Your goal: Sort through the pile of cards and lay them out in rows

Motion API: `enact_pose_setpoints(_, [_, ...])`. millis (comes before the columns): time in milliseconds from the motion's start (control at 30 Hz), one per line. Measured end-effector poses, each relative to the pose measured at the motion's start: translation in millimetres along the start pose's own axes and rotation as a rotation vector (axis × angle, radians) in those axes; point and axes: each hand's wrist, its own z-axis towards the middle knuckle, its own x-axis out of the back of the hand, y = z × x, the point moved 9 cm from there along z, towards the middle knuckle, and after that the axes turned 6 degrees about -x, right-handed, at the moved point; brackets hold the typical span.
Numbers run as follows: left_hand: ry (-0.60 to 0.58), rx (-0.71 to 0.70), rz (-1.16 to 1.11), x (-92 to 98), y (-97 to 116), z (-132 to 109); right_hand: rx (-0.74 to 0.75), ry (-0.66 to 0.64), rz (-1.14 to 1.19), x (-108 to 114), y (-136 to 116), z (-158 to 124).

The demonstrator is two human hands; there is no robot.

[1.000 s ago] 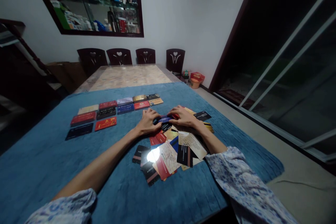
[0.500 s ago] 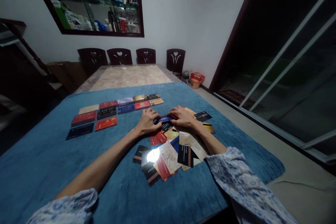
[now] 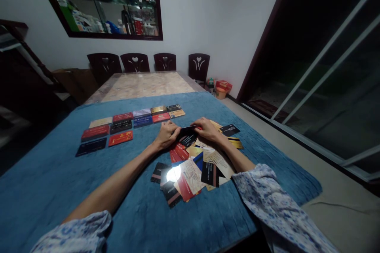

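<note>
Blue cloth (image 3: pixel 133 213): over the near part of the surface (image 3: pixel 148 81).
Row cards (image 3: pixel 121 126): laid out, far left; seemingly the portion done.
Loose pile (image 3: pixel 190 174): overlapping, near and right; seemingly the remainder.
Left hand (image 3: pixel 166 135), right hand (image 3: pixel 207 129): gripping one tilted dark card (image 3: pixel 187 129) between them.
Right forearm (image 3: pixel 234 154): hides some pile cards; dark card's print unreadable.

Open left, blocked middle
Blue cloth (image 3: pixel 59 182) lies bare outside the left forearm (image 3: pixel 114 187); a card pile (image 3: pixel 192 176) blocks passage to the right forearm (image 3: pixel 236 156).
</note>
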Motion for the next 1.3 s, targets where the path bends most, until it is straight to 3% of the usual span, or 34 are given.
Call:
enact_pose_setpoints(267, [0.123,0.075,-0.044,3.6,-16,0,-0.044,0.011,-0.015,-2,5,4])
enact_pose_setpoints(533, [0.161,0.072,-0.044,4.3,-21,-1,-0.05,0.039,0.029,-4,9,6])
enact_pose_setpoints(767, [0.209,0.082,-0.06,6.3,-25,-2,-0.121,0.204,0.157,11,11,3])
enact_pose_setpoints(1000, [0.205,0.09,-0.079,4.3,-28,-1,-0.064,0.301,0.315,22,-4,10])
enact_pose_setpoints(1100, [0.22,0.094,-0.09,5.5,-29,-1,-0.009,0.309,0.232,23,-15,17])
enact_pose_setpoints(1300, [0.324,0.122,-0.074,18.5,-27,-5,0.071,0.303,-0.16,22,-46,28])
